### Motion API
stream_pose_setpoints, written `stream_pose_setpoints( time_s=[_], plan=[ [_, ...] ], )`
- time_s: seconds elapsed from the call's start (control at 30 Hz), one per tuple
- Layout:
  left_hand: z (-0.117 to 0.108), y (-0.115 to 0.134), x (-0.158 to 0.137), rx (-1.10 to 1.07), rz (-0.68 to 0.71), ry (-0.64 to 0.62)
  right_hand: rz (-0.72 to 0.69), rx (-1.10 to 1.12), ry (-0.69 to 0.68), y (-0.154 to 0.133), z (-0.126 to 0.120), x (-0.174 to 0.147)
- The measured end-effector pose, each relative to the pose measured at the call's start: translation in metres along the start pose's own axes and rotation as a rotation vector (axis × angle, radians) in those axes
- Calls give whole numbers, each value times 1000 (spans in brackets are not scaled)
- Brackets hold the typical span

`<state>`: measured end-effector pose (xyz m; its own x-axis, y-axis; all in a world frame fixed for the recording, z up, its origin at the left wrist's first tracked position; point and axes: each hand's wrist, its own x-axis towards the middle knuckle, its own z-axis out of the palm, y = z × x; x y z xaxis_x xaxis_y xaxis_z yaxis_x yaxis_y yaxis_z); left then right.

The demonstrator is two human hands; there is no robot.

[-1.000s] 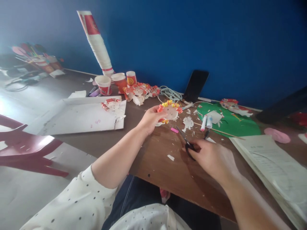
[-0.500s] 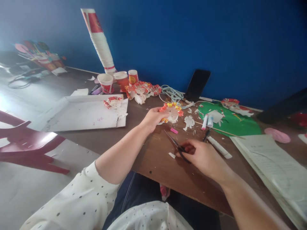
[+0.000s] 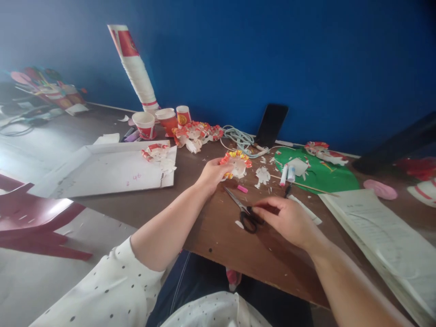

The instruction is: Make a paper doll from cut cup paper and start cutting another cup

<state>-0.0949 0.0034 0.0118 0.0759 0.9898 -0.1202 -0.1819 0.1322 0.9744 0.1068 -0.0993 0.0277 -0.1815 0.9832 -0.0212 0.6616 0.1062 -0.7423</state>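
Left hand point(image 3: 213, 174) holds a curly-edged paper cutout point(image 3: 239, 169); right hand point(image 3: 284, 219) touches scissors point(image 3: 243, 209).

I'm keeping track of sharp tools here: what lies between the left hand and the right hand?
In the head view, the black-handled scissors and a small pink piece lie between the left hand and the right hand.

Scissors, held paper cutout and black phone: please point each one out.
Scissors point(image 3: 242, 208), head view: where blades meet handles.
Paper cutout point(image 3: 240, 169), head view: its white middle.
Black phone point(image 3: 271, 124), head view: its dark face.
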Motion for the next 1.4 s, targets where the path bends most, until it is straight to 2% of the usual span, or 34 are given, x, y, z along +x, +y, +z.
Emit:
stream_pose_setpoints(
  time_s=[0.1,0.2,0.27,0.33,0.5,0.6,0.67,0.8,0.93,1.0,1.1,1.23,1.33,1.4],
  plan=[
    [1,-1,-1,0,10,25,11,-10,253,4,-14,4],
    [3,-1,-2,-6,7,77,66,113,483,7,-35,6],
    [6,0,-4,-28,-12,89,90,168,582,7,-52,5],
    [9,4,-5,-57,-33,87,108,129,597,6,-67,3],
    [26,16,2,-72,-82,118,132,-93,414,14,-91,11],
    [42,18,12,-48,-86,149,129,-172,440,20,-90,32],
    [52,15,19,-7,-18,174,129,-178,514,25,-82,48],
    [59,4,21,236,109,310,81,-118,858,44,-61,68],
    [52,-5,21,470,324,381,59,-54,1014,68,-52,64],
    [49,-8,23,522,352,375,94,-17,1034,75,-53,61],
    [47,-13,27,595,330,343,160,112,979,82,-56,62],
    [45,-19,28,641,317,340,291,498,935,95,-54,70],
    [43,-20,27,708,397,330,382,743,948,104,-51,75],
    [42,-19,25,764,482,311,410,791,938,105,-49,75]
  ],
)
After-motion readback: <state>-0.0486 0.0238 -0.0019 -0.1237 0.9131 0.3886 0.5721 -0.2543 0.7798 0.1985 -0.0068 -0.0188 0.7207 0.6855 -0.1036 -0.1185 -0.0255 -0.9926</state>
